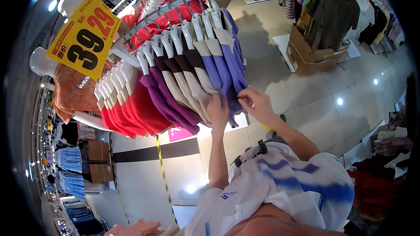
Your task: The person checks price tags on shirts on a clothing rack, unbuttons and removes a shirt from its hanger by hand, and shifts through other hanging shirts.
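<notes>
Lavender-purple shirts (222, 67) with cream upper parts hang on white hangers at the near end of a rack. At their lower edge, my left hand (218, 110) has its fingers closed on the purple cloth of one shirt. Just to its right, my right hand (257, 103) pinches the outer purple shirt (236, 67) with thumb and fingertips. Beside my left hand hang cream-and-brown shirts (186, 81). Further left are dark purple shirts (162, 89) and red shirts (142, 109). My fingers partly hide the cloth they grip.
A yellow price sign (84, 37) stands above the rack's left side, near a mannequin in an orange top (75, 91). Across the tiled floor (315, 105), a cardboard box (313, 57) sits under hanging clothes. Dark red garments (376, 179) lie at the right.
</notes>
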{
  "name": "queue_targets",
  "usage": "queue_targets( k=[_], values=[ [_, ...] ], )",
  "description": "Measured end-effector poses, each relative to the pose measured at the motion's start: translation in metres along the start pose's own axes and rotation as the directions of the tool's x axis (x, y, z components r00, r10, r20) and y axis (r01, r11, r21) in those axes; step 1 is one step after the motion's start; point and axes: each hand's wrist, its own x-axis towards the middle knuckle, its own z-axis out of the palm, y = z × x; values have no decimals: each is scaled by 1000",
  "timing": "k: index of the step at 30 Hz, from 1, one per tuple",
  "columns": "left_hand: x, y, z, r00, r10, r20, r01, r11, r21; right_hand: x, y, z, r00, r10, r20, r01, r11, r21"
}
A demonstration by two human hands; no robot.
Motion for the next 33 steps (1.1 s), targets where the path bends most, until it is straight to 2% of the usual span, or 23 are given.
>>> queue_targets(
  k=[1, 2, 4, 5, 6, 8, 15, 18, 20, 25, 33],
  values=[
    [0, 0, -1, 1000, 6, 11, -6, 1000, -19, 5, -6, -7, 993, 42, -110, -49, 997, -60],
    [0, 0, -1, 1000, 11, 24, -10, 999, -38, 12, -10, -10, 993, 43, -109, -49, 997, -59],
    [1, 2, 0, 999, 49, -3, -49, 998, -39, 28, -14, -12, 930, -140, -341, 79, 980, -184],
    [2, 4, 0, 996, 87, -33, -89, 995, -40, 34, -1, -6, 914, -176, -365, 80, 961, -263],
    [1, 5, -2, 996, 86, -32, -88, 995, -40, 38, 10, -5, 914, -175, -365, 79, 962, -262],
    [2, 5, -6, 997, 73, -18, -73, 997, -22, 42, 28, -11, 976, -80, -204, 9, 944, -329],
    [-2, -15, -15, 996, 15, -87, -15, 1000, -4, 46, 37, -47, 958, -29, -286, -67, 946, -318],
    [-3, -14, -22, 997, -31, -69, 29, 999, -18, 46, 41, -61, 947, 10, -321, -128, 929, -348],
    [-4, -10, -26, 994, -100, -34, 98, 994, -56, 45, 45, -67, 934, -8, -357, -127, 927, -352],
    [-5, -7, -32, 988, -153, 18, 155, 982, -107, 41, 47, -75, 919, 6, -395, -150, 930, -335],
    [-4, -12, -32, 997, -81, 5, 82, 995, -59, 37, 46, -82, 901, 34, -433, -170, 945, -281]
  ],
)
